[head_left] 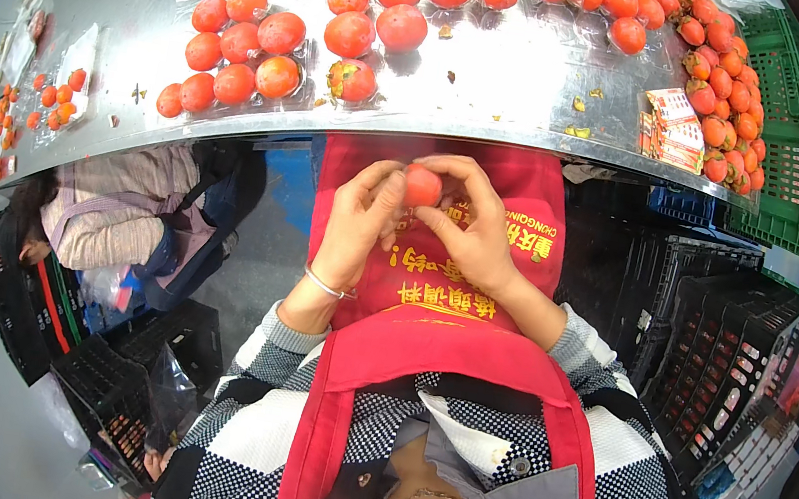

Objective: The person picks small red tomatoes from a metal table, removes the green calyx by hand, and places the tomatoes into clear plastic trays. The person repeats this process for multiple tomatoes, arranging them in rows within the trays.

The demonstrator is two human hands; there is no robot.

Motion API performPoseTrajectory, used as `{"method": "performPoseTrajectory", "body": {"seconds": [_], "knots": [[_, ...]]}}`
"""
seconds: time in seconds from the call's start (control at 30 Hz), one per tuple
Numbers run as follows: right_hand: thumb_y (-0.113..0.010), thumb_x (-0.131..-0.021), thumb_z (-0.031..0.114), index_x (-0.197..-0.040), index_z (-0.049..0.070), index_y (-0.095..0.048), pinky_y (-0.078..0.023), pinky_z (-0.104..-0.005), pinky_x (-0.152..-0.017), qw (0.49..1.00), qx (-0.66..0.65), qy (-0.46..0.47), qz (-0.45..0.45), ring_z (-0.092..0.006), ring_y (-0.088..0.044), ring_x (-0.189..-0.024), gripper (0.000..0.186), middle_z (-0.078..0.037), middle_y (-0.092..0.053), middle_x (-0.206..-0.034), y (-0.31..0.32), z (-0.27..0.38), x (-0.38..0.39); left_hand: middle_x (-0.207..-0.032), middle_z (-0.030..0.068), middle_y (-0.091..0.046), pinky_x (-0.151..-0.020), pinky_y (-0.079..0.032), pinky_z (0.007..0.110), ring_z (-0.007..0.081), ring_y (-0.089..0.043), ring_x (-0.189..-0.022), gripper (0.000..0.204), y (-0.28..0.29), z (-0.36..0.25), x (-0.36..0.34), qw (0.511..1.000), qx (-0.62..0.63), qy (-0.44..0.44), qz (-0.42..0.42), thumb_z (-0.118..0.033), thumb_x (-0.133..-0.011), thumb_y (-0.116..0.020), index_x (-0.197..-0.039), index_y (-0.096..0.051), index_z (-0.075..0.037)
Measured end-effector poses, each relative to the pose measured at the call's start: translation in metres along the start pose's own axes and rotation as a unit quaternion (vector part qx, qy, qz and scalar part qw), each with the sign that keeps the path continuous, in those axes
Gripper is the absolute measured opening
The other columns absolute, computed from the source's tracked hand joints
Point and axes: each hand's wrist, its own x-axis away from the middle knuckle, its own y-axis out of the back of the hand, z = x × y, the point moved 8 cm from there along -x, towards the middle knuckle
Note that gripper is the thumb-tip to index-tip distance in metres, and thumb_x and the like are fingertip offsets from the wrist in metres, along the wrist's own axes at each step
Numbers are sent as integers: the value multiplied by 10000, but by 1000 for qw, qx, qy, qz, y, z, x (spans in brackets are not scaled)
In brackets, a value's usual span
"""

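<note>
Over my red apron, just off the table's near edge, I hold a round orange-red persimmon (422,186) between both hands. The fingers of my left hand (364,210) press against its left side. My right hand (471,227) curls round it from the right, thumb below and fingers above. On the metal table (501,91), a clear tray of persimmons (239,42) sits in rows at the left. Beside it is a partly filled group of persimmons (350,33); its nearest persimmon (352,81) still has a dry leafy cap.
A large pile of persimmons (727,101) lies at the right, by labels (676,127) and a green crate (790,119). Black crates (730,344) stand on the right below the table. At the left a person (117,207) works by more trayed fruit. Leaf scraps dot the tabletop.
</note>
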Motion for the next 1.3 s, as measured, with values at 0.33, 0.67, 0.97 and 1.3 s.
{"method": "performPoseTrajectory", "body": {"seconds": [0.33,0.67,0.97,1.3], "knots": [[-829,-856,32,-1302,17,-628,-598,-337,-804,996,85,27,0,-247,-698,-1007,489,-133,-630,-1236,-6,3,2,-1051,176,-779,-723,-579,323,214,-748,-877,364,-7,-31,6,908,-321,-263,-63,-268,-1123,-579,-1213,-716,58],[-803,-900,30,-1376,-4,-601,-614,-318,-851,990,-113,-87,9,-221,-736,-1051,518,-141,-654,-1264,-9,-26,5,-1022,70,-735,-617,-489,223,71,-617,-738,292,1,-19,5,967,-189,-171,-9,-196,-1116,-606,-1307,-664,18],[-794,-894,17,-1332,33,-616,-608,-366,-914,1000,5,-6,-3,-256,-727,-1127,473,-132,-696,-1284,-5,-11,4,-990,62,-711,-655,-566,235,75,-669,-755,223,2,-26,10,949,-176,-261,-26,-20,-1010,-723,-1211,-634,24],[-803,-843,-12,-1294,36,-623,-579,-392,-973,993,85,81,7,-315,-676,-1200,489,-135,-668,-1296,-3,7,2,-999,44,-639,-647,-550,220,81,-659,-757,181,1,-26,10,962,-99,-253,10,19,-992,-730,-1128,-611,21]]}}
